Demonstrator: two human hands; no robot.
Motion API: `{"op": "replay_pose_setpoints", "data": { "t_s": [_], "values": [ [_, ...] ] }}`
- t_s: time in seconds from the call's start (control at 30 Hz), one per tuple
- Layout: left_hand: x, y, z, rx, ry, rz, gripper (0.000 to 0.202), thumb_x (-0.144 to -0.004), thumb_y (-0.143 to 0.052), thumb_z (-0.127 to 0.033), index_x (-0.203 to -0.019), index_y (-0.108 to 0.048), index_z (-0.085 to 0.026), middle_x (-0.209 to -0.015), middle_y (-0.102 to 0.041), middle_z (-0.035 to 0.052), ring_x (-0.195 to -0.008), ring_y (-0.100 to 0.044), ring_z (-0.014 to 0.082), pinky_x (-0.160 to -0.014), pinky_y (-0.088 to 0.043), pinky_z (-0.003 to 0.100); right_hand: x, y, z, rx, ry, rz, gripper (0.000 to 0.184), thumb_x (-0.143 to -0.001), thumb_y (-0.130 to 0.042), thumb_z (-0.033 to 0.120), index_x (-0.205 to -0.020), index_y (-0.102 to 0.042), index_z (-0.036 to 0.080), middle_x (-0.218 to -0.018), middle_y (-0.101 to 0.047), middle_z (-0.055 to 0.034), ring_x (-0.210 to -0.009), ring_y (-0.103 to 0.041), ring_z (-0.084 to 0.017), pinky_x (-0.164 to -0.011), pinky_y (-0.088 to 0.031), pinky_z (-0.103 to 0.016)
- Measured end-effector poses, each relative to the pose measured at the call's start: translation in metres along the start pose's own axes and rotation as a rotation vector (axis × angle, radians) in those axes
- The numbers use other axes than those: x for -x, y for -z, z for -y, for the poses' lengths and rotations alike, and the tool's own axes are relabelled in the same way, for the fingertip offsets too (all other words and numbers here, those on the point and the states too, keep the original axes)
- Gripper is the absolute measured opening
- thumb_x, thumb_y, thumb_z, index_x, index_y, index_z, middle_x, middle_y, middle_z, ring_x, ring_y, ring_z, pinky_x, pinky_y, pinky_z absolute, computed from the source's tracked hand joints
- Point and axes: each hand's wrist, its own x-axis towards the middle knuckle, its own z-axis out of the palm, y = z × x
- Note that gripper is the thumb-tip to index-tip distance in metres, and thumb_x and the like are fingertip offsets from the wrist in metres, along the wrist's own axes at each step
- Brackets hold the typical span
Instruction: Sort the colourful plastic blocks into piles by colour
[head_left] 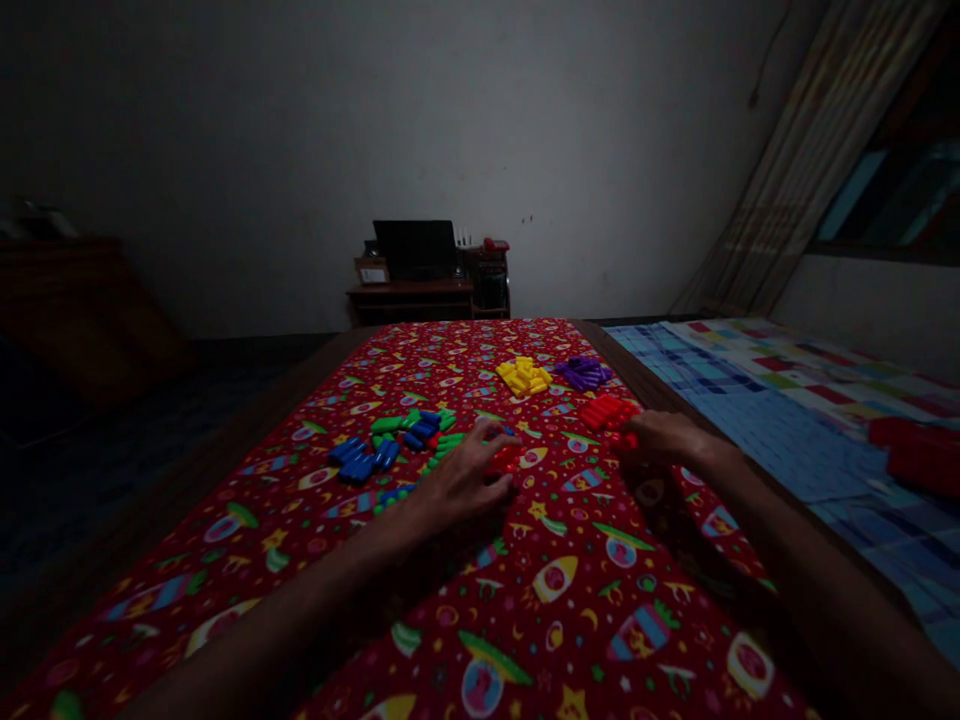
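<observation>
My left hand (476,468) hovers over the cloth with its thumb and fingers spread around a few red plastic pieces (504,460). Left of it lies a mixed group of short, tube-like blue pieces (356,460) and green pieces (388,425), partly hidden by my wrist. My right hand (660,437) is at the near edge of a red pile (602,411), fingers pinched on a small red piece (624,441). Beyond are a yellow pile (523,376) and a purple pile (583,373).
A red patterned cloth (555,640) covers the long surface. On the right is a bed with checked bedding (795,440). At the far wall stands a desk (411,290) with a dark monitor (415,250). A wooden cabinet (82,310) is on the left. The room is dim.
</observation>
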Motion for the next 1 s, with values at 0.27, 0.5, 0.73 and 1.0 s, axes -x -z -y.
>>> {"op": "replay_pose_setpoints", "data": {
  "t_s": [0.27,0.5,0.73,1.0],
  "values": [
    [0.030,-0.035,-0.025,0.077,-0.076,0.077,0.035,-0.085,-0.053,-0.018,-0.119,-0.057,-0.025,-0.126,-0.054,0.0111,-0.115,-0.053,0.0244,-0.095,-0.049,0.038,0.005,-0.045,-0.025,-0.289,0.044,-0.355,0.030,-0.084,-0.046,0.034,-0.070,-0.064,0.015,-0.064,-0.060,-0.0025,-0.060,-0.052,-0.013,-0.054,-0.031,-0.022],
    [0.029,-0.033,-0.025,0.120,-0.047,0.033,0.028,-0.094,-0.046,-0.026,-0.120,-0.055,-0.023,-0.120,-0.061,0.0096,-0.113,-0.055,0.0220,-0.096,-0.048,0.037,-0.001,-0.040,-0.023,-0.509,-0.046,-0.402,0.045,-0.083,-0.044,0.048,-0.064,-0.066,0.014,-0.055,-0.056,-0.0009,-0.055,-0.051,-0.013,-0.050,-0.028,-0.022],
    [0.028,-0.036,-0.018,0.236,0.016,-0.022,0.025,-0.095,-0.042,-0.023,-0.115,-0.057,-0.023,-0.118,-0.060,0.0081,-0.108,-0.058,0.0190,-0.093,-0.048,0.033,0.006,-0.037,-0.021,-0.338,-0.223,-0.568,0.034,-0.087,-0.046,0.038,-0.087,-0.070,0.013,-0.081,-0.070,-0.0111,-0.071,-0.062,-0.019,-0.059,-0.036,-0.025],
    [0.024,-0.040,-0.008,0.333,0.252,-0.171,0.018,-0.082,-0.058,-0.021,-0.100,-0.060,-0.022,-0.098,-0.067,0.0032,-0.089,-0.064,0.0196,-0.082,-0.051,0.033,0.026,-0.027,0.080,-0.689,0.520,-0.361,0.032,-0.087,-0.054,0.035,-0.112,-0.065,0.019,-0.096,-0.071,-0.0068,-0.075,-0.063,-0.015,-0.065,-0.043,-0.023]
  ]
}}
